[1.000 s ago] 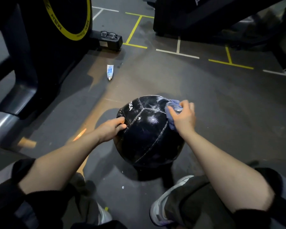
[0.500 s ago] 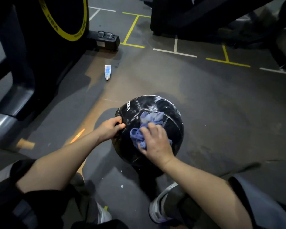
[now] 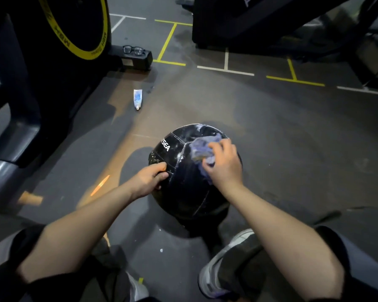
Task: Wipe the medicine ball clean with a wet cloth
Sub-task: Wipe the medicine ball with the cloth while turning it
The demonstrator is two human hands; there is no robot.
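A black medicine ball with white seams and white lettering sits on the grey gym floor in front of my feet. White smears show on its far top. My right hand grips a crumpled blue cloth and presses it on the ball's upper right side. My left hand holds the ball's left side, thumb on top and fingers curved against its surface. The ball's underside and far side are hidden.
A small white and blue tube lies on the floor beyond the ball. Black glasses rest on the base of a bike machine at the left. Another dark machine stands at the back. My shoes are near the ball.
My right hand with the cloth swept from the ball's far right side to its middle front, then back up toward the upper right. My left hand stayed on the ball's left side.
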